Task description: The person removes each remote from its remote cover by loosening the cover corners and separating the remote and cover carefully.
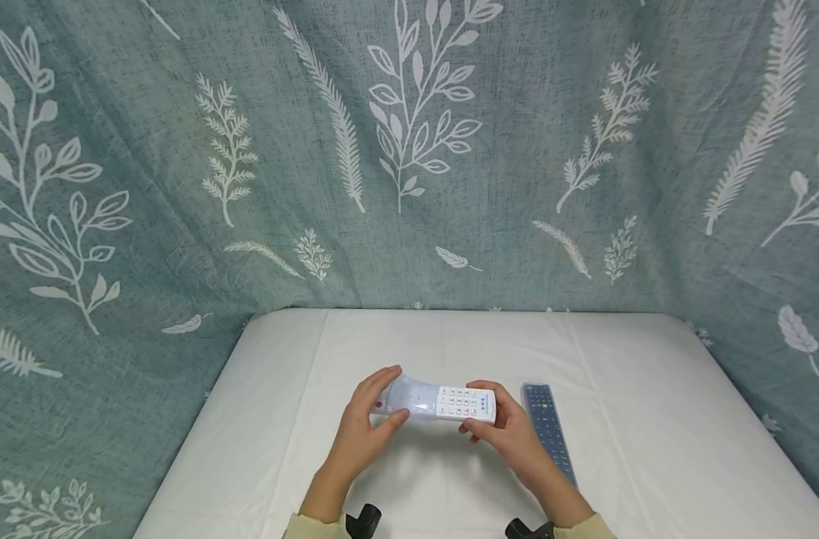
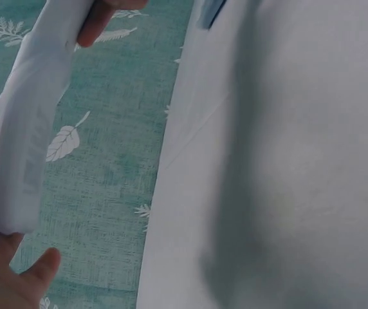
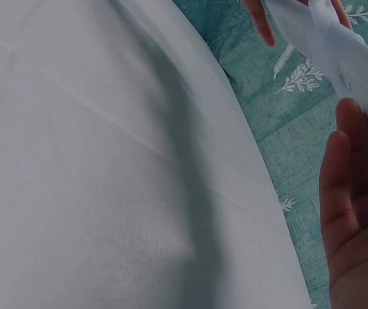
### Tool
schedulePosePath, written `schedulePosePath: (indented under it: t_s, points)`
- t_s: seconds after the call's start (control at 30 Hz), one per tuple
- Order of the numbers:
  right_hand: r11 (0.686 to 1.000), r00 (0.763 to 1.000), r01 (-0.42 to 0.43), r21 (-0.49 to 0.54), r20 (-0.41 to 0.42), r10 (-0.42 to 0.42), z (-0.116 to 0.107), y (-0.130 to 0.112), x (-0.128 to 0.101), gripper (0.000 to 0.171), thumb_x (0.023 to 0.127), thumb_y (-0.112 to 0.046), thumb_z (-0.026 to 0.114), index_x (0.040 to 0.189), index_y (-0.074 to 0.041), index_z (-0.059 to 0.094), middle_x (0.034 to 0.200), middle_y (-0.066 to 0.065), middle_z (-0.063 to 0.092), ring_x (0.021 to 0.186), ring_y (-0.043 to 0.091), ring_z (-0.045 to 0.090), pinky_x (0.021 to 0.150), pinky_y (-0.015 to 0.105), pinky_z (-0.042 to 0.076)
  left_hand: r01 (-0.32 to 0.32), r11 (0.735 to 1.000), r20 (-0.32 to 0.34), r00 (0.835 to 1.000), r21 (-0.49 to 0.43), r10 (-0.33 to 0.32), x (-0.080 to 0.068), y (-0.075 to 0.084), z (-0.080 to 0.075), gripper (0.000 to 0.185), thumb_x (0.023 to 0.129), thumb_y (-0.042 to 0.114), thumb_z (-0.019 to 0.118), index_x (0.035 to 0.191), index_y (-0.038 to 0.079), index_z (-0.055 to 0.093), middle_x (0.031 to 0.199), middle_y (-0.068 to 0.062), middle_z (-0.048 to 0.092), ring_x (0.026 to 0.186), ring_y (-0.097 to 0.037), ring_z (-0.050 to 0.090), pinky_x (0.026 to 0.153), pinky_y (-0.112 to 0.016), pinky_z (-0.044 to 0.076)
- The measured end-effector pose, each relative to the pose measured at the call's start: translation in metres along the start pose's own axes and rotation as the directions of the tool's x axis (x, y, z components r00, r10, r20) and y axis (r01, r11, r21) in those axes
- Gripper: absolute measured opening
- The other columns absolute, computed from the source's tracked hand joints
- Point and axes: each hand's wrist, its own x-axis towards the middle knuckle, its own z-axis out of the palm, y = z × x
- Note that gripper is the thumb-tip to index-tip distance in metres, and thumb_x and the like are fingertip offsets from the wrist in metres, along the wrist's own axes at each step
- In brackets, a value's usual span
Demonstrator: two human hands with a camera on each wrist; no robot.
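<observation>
Apparently the handling of the white remote (image 1: 458,403) stands about midway: a clear sleeve (image 1: 412,397) covers roughly its left half, while the right half, with the number keys, is bare. Whether the sleeve is going on or coming off, a single moment cannot tell; either way, the one half that differs from the other would be what is left. The remote is held up above the table (image 1: 355,337), just below the centre of the frame in the head view, lying crosswise between the two hands. At its left end, the left hand (image 1: 359,436) grips the sleeve, thumb along the near edge and fingers over the far one; a red button shows beside them. At the bare end, the right hand (image 1: 515,432) grasps the remote itself between thumb and fingers. As containers go, the sleeve is the only sure one: it holds the remote's left part, its keys faint through the glare, and it bulges loosely toward the upper left. A dark remote (image 1: 546,421) lies on the table at the lower right, untouched, its lower end by the right forearm; whether it wears a cover is unclear.
</observation>
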Motion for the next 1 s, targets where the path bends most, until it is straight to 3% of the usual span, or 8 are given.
schedulePosePath:
  t_s: [0.17, 0.33, 0.57, 0.7, 1.0]
  points:
    - [0.999, 0.998, 0.036, 0.034, 0.048, -0.037, -0.002, -0.001, -0.001, 0.06, 0.089, -0.008, 0.073, 0.141, -0.005, 0.043, 0.114, -0.004, 0.066, 0.088, 0.017, 0.072, 0.071, 0.029, 0.06, 0.01, 0.996, 0.117, 0.993, -0.09, 0.0, 0.004, -0.005, -0.008, 0.058, 0.089, 0.029, 0.076, 0.142, 0.03, 0.054, 0.15, -0.001, 0.053, 0.144, -0.027, 0.042, 0.114, -0.063, 0.037]
    - [0.998, 0.995, 0.052, 0.044, 0.082, -0.055, -0.004, -0.001, -0.002, 0.062, 0.09, -0.006, 0.071, 0.143, -0.001, 0.04, 0.113, -0.007, 0.066, 0.088, 0.016, 0.073, 0.072, 0.03, 0.06, -0.005, 0.993, 0.177, 0.984, -0.116, 0.025, 0.005, -0.007, -0.012, 0.054, 0.087, 0.029, 0.078, 0.137, 0.032, 0.059, 0.147, 0.002, 0.055, 0.143, -0.024, 0.044, 0.114, -0.058, 0.039]
    - [0.997, 0.993, 0.062, 0.051, 0.098, -0.067, -0.007, 0.002, -0.003, 0.064, 0.09, -0.006, 0.071, 0.143, 0.002, 0.037, 0.113, -0.006, 0.065, 0.088, 0.017, 0.073, 0.072, 0.029, 0.06, -0.069, 0.986, 0.13, 0.988, -0.152, 0.089, 0.007, -0.007, -0.009, 0.04, 0.083, 0.026, 0.08, 0.121, 0.026, 0.069, 0.133, 0.004, 0.067, 0.135, -0.024, 0.054, 0.114, -0.036, 0.044]
    - [0.998, 0.994, 0.052, 0.042, 0.094, -0.055, -0.007, 0.003, -0.003, 0.061, 0.089, -0.007, 0.072, 0.142, -0.002, 0.041, 0.114, -0.005, 0.065, 0.088, 0.018, 0.073, 0.072, 0.029, 0.06, -0.049, 0.98, 0.113, 0.991, -0.19, 0.072, 0.007, -0.007, -0.008, 0.032, 0.08, 0.026, 0.082, 0.11, 0.025, 0.071, 0.129, 0.004, 0.069, 0.131, -0.024, 0.056, 0.111, -0.028, 0.046]
    - [0.999, 0.995, 0.035, 0.029, 0.088, -0.037, -0.005, 0.004, -0.005, 0.061, 0.089, -0.007, 0.072, 0.141, -0.005, 0.042, 0.115, -0.005, 0.065, 0.089, 0.019, 0.073, 0.073, 0.029, 0.06, -0.04, 0.973, 0.079, 0.995, -0.229, 0.059, 0.004, -0.005, -0.007, 0.025, 0.077, 0.019, 0.084, 0.1, 0.019, 0.075, 0.126, -0.001, 0.071, 0.125, -0.027, 0.06, 0.102, -0.024, 0.049]
